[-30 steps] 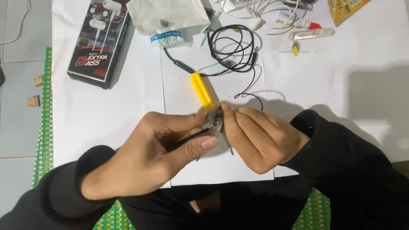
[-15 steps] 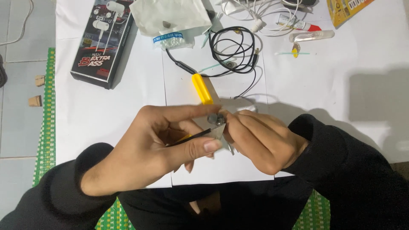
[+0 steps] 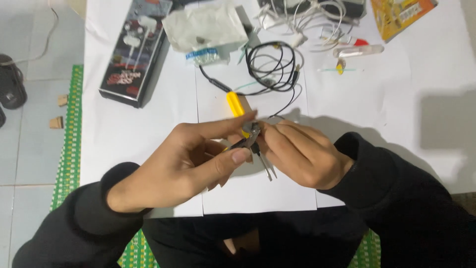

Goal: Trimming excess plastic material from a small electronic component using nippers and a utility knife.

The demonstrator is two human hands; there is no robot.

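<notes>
tool: small yellow-handled pliers (image 3: pixel 240 110), held up over the white paper sheets (image 3: pixel 258 193) in the middle of the table, metal head right between both hands, yellow handle poking away from the person

wire: thin black cable (image 3: pixel 271 69) coiled further up the table, one strand runs down toward the pliers' head; can't tell if the tip is actually in the jaws, fingers cover it

left hand (image 3: pixel 191 164): wrapped around the pliers, thumb pressed on one side, fingers curled on the other, so closed on the tool

right hand (image 3: pixel 302 151): fingers pinched in tight at the pliers' head, holding something small there; two thin metal prongs (image 3: pixel 267 169) stick out below it, looks like tweezers or leads, too small to say

around it: black earphone box (image 3: pixel 134 54) up left, crumpled white plastic bag (image 3: pixel 206 30) next to it, tangle of white cables (image 3: pixel 302 17) top middle, clear tube with red cap (image 3: pixel 358 48) and an orange packet (image 3: pixel 401 12) top right, green mat (image 3: pixel 67 149) under the table edge

what could go wrong imo: fingertips sit really close to the jaws, a hard squeeze could nip skin. Squeeze too hard on that thin wire and it may get cut clean through. Everything's held in mid-air, so a slip could drop the tiny piece onto the paper or the floor.
</notes>
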